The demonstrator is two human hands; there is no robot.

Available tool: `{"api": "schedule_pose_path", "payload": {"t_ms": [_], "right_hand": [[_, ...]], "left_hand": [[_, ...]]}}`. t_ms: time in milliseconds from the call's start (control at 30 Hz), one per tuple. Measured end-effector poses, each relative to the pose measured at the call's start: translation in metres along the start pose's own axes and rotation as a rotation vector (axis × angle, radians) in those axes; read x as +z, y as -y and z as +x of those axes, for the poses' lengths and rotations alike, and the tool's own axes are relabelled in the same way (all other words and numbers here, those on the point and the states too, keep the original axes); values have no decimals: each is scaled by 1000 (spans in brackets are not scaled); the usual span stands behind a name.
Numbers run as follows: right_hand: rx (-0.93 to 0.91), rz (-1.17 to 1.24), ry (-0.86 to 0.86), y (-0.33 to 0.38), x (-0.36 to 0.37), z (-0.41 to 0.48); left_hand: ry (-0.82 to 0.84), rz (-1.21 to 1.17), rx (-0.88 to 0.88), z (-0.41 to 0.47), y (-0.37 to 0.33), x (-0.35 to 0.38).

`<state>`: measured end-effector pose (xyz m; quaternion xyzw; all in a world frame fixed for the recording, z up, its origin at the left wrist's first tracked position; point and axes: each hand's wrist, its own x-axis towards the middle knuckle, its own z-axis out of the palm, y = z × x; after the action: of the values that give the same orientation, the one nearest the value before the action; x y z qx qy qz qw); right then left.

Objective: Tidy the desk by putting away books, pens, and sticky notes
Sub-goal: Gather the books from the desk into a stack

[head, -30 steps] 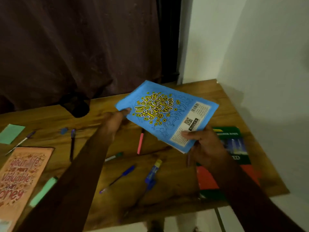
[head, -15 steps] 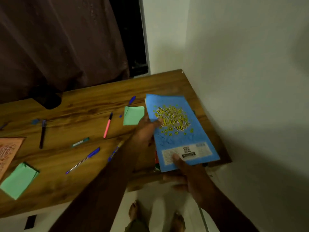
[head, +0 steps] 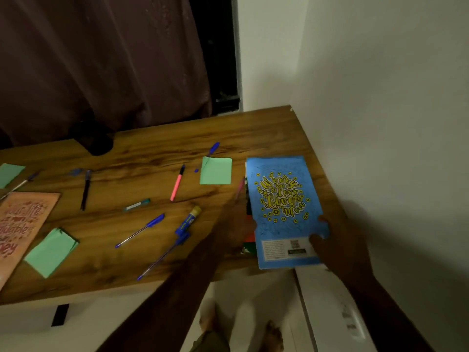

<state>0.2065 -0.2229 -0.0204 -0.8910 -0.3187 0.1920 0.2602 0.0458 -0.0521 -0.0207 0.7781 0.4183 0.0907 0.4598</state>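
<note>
A wooden surface (head: 127, 262) is set into a corner against a white wall (head: 380, 123), and a dark curtain (head: 101, 59) is hung behind it. At the surface's right end a blue book (head: 281, 207) is laid flat, cover up, on a red-and-green book (head: 250, 241), of which only a strip is shown along the left side. The blue book's near end is carried past the surface's front edge. A peach book (head: 20, 224) is laid at the far left and is cut off by the frame.

The blue book's near right corner is gripped by the right hand (head: 340, 250), with the thumb pressed on the cover and a fingertip hooked over the right edge. The left hand (head: 238, 222) is held at the book's left edge, seemingly touching it. It is blurred, so whether its fingers are straight or curled cannot be told.

A green sticky-note pad (head: 215, 171) is found just beside the blue book, a second pad (head: 50, 252) near the front left, and a third pad (head: 10, 174) at the far left edge. Between them are scattered a glue stick (head: 189, 221), a blue pen (head: 142, 229), a pink pen (head: 177, 182) and a dark pen (head: 85, 189), all lying apart from one another.
</note>
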Motion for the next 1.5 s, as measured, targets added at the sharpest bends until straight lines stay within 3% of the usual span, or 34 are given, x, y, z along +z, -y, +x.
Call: {"api": "schedule_pose_path", "payload": {"t_ms": [133, 267, 433, 533, 867, 1067, 1333, 1500], "right_hand": [[41, -58, 119, 9, 15, 12], [62, -79, 189, 13, 28, 11], [-5, -203, 2, 44, 23, 1], [-148, -184, 6, 83, 28, -3], [-492, -87, 358, 214, 102, -34], [-646, -109, 459, 287, 163, -68], [-693, -134, 570, 391, 258, -116], [-618, -68, 691, 448, 326, -145]], "left_hand": [[26, 48, -105, -16, 2, -5], [106, -13, -15, -19, 8, -5], [120, -81, -72, -36, 1, -20], [24, -53, -135, -47, -1, -43], [-250, -275, -304, -85, 63, -139], [-298, -262, -307, -117, 115, -209], [-411, -271, -373, -164, 208, -318], [-541, -237, -447, -195, 271, -379]]}}
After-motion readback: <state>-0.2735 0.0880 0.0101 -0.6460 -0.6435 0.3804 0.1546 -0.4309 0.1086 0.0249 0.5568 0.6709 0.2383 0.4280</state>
